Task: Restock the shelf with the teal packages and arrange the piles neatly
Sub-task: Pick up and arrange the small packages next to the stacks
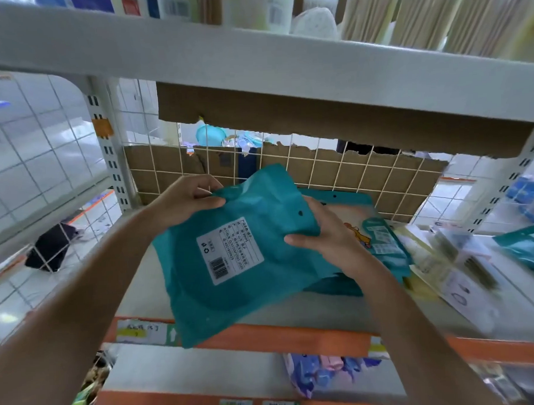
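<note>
Teal package (231,264) tilted (white label up) above shelf (309,310).

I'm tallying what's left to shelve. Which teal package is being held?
The large front package, barcode label up, gripped by the left hand and right hand; the other packages lie on the shelf.

Teal package (231,258): smooth matt plastic, paper label; shelf (293,304) painted metal; backing cardboard (349,175) torn.
</note>
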